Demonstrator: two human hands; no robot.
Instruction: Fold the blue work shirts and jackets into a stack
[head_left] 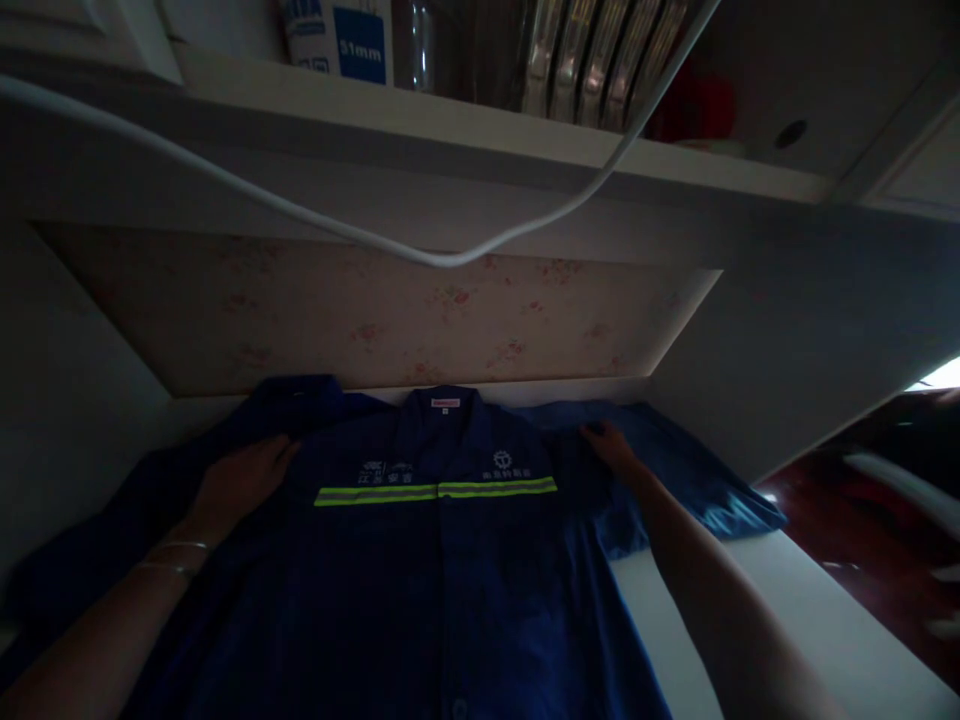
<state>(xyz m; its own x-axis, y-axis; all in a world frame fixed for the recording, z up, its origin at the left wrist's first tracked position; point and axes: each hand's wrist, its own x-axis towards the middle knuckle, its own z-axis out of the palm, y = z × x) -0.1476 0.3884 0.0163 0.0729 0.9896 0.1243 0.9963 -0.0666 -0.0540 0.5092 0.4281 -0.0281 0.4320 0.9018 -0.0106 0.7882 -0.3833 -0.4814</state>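
A dark blue work jacket [375,580] lies spread front up, its collar at the far side. A yellow-green reflective stripe and pale printed logos cross its chest. My left hand [244,485] is at the shoulder on the left, its fingers closed on the cloth. At the opposite shoulder, my right hand [611,447] pinches the fabric between thumb and fingers. Beneath and beside the jacket, another dark blue garment [292,395] shows at the left. A lighter blue garment [690,465] lies under my right hand. Dim light hides the finer folds.
The garments rest on a white surface [757,600] against a flower-patterned back panel [450,320]. Overhead, a shelf [450,110] holds a box [360,45] and upright clear cases [592,60]. A white cable [442,258] hangs low in front. Side panels stand left and right.
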